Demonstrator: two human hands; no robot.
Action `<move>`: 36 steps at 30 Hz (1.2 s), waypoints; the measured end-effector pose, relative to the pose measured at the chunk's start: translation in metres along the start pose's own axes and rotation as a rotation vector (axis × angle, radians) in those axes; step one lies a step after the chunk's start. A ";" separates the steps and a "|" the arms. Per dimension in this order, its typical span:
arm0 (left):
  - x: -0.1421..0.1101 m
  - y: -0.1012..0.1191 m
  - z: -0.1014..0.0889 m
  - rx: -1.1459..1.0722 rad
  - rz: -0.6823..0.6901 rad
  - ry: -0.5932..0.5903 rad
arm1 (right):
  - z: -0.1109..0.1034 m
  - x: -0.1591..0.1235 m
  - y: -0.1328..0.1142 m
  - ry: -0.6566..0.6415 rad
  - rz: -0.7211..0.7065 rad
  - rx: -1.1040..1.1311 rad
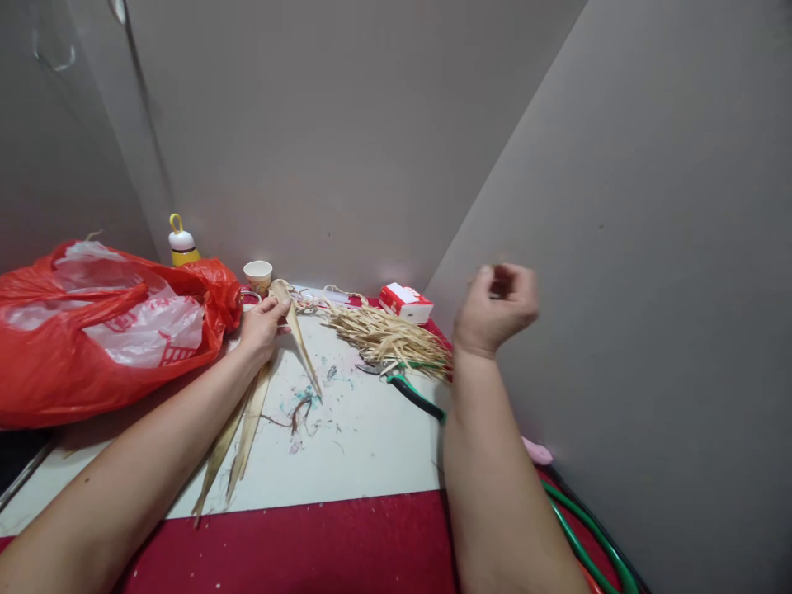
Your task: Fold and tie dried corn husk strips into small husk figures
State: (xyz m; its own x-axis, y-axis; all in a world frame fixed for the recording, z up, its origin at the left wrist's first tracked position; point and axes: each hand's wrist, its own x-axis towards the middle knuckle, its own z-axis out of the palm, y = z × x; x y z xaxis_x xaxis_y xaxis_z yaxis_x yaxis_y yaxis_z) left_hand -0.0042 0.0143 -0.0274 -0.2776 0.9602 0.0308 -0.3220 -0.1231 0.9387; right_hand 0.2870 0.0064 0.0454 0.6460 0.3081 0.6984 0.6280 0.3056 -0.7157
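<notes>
My left hand (263, 326) pinches a long, pale dried leaf strip (300, 342) between thumb and fingers, its tapered tip pointing down toward the white board (384, 445). More dried leaf strips (252, 425) lie below that wrist, partly hidden by the forearm. Up in front of the grey wall is my right hand (498, 305), fingers curled in toward the thumb and a little blurred. Whether something thin is in it I cannot make out. A heap of narrow straw-coloured strips (387, 334) lies between the hands, with green-and-black handled pruning shears (414, 396) against its near side.
A red plastic bag (62, 375) bulges at the left, before a yellow bottle (184, 243). Behind my left hand stands a paper cup (258, 275); a red-and-white box (407, 303) sits by the wall (649, 247). Green tubing (585, 528) lies at lower right on red cloth.
</notes>
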 end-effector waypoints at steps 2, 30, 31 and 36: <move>-0.003 0.001 0.002 0.024 -0.048 -0.064 | 0.007 -0.007 0.011 -0.369 0.026 -0.207; -0.027 0.012 0.012 0.158 -0.154 -0.431 | 0.036 -0.109 -0.048 -1.314 0.598 0.484; -0.026 0.012 0.012 0.170 -0.155 -0.428 | 0.036 -0.108 -0.048 -1.319 0.595 0.482; -0.023 0.009 0.010 0.259 -0.073 -0.421 | 0.036 -0.108 -0.048 -1.321 0.559 0.428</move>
State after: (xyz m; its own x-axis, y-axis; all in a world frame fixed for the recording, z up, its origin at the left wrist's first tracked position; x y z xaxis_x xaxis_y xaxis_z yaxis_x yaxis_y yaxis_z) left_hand 0.0082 -0.0067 -0.0166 0.1442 0.9884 0.0479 -0.0764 -0.0371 0.9964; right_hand 0.1712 -0.0091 0.0041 -0.2408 0.9705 0.0087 0.1167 0.0379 -0.9924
